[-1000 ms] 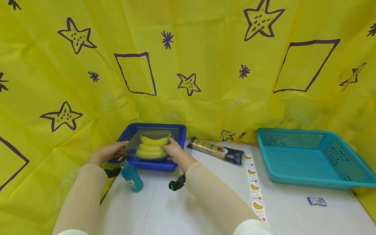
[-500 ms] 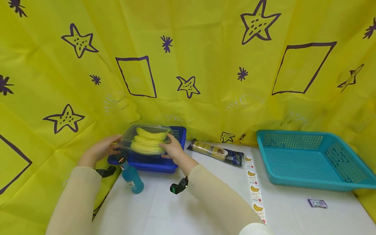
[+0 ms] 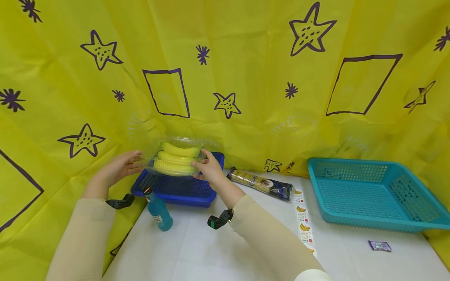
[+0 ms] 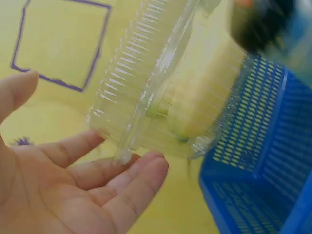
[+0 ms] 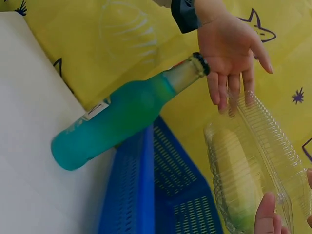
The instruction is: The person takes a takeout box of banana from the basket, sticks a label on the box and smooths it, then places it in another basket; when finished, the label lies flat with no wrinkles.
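Note:
A clear plastic box (image 3: pixel 183 139) with yellow bananas (image 3: pixel 175 160) inside hangs above the blue basket (image 3: pixel 190 201). My right hand (image 3: pixel 212 171) pinches its right end between thumb and fingers. At the other end, my left hand (image 3: pixel 121 168) has its palm up and its fingers extended; in the left wrist view, the fingertips (image 4: pixel 156 165) touch or nearly touch the box's lower edge. In front of the basket stands a bottle of blue drink (image 3: pixel 160 216), below the box. The right wrist view shows the thumb (image 5: pixel 265 214) on the box's side.
A pack of spaghetti (image 3: pixel 260 182) lies right of the blue basket, near a strip of banana stickers (image 3: pixel 305 227). Farther right stands a teal basket (image 3: pixel 369 224), with a small purple packet (image 3: pixel 379 246) in front. A yellow patterned cloth (image 3: pixel 253 132) hangs behind.
The box of bananas has risen out of the blue basket, and both hands have moved up with it. My left hand has also shifted left, its fingers straighter.

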`<act>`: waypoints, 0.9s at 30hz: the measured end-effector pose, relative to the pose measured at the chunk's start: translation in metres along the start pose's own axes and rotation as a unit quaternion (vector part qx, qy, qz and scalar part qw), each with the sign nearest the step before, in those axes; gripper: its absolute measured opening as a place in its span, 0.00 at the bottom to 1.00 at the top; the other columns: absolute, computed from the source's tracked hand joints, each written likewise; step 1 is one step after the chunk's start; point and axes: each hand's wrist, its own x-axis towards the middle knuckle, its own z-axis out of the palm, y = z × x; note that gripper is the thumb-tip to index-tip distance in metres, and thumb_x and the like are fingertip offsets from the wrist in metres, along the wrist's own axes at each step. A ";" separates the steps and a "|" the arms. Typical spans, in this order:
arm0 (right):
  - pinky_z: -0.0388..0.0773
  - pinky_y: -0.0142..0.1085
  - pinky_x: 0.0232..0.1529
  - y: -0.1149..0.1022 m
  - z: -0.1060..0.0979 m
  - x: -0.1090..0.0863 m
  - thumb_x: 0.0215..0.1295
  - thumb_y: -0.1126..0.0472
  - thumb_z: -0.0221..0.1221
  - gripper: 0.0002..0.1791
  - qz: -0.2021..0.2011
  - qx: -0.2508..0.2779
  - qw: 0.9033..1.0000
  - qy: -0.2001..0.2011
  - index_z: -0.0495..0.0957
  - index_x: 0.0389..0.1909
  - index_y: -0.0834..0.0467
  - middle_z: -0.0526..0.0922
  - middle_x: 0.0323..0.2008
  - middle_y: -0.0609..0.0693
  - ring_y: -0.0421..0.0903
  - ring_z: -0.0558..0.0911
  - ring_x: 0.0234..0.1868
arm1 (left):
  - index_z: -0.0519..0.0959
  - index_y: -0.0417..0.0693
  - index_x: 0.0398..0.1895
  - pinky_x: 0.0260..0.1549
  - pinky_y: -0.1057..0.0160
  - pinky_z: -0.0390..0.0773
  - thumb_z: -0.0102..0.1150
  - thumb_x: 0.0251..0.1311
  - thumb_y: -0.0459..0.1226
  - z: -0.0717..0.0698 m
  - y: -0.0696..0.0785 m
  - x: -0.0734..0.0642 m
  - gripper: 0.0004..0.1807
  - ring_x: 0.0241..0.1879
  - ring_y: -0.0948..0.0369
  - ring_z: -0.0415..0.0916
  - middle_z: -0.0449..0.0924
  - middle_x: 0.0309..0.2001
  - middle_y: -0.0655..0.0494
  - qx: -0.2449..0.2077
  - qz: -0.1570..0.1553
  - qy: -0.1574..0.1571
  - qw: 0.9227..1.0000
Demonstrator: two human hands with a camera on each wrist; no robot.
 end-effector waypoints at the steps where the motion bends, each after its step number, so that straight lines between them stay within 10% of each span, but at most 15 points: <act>1: 0.84 0.49 0.51 -0.003 -0.001 -0.002 0.65 0.61 0.64 0.43 -0.003 0.001 1.000 -0.003 0.53 0.77 0.46 0.61 0.40 0.48 0.43 0.71 0.37 | 0.41 0.32 0.77 0.65 0.56 0.73 0.31 0.77 0.56 0.001 0.003 -0.001 0.42 0.73 0.32 0.48 0.37 0.77 0.30 -0.001 0.003 0.003 1.000; 6: 0.86 0.42 0.45 -0.017 -0.010 -0.011 0.65 0.60 0.65 0.44 -0.009 0.008 1.000 -0.012 0.53 0.77 0.44 0.65 0.42 0.49 0.44 0.74 0.40 | 0.47 0.32 0.74 0.57 0.68 0.78 0.34 0.76 0.57 0.009 0.019 -0.007 0.41 0.71 0.38 0.56 0.45 0.75 0.34 -0.004 0.003 0.032 0.999; 27: 0.82 0.35 0.46 -0.047 -0.093 -0.080 0.66 0.62 0.63 0.41 -0.044 0.002 0.999 -0.009 0.56 0.76 0.46 0.64 0.44 0.48 0.44 0.73 0.45 | 0.59 0.38 0.65 0.61 0.50 0.76 0.44 0.74 0.55 0.113 0.060 -0.026 0.32 0.64 0.43 0.71 0.61 0.68 0.38 0.006 0.029 0.095 0.995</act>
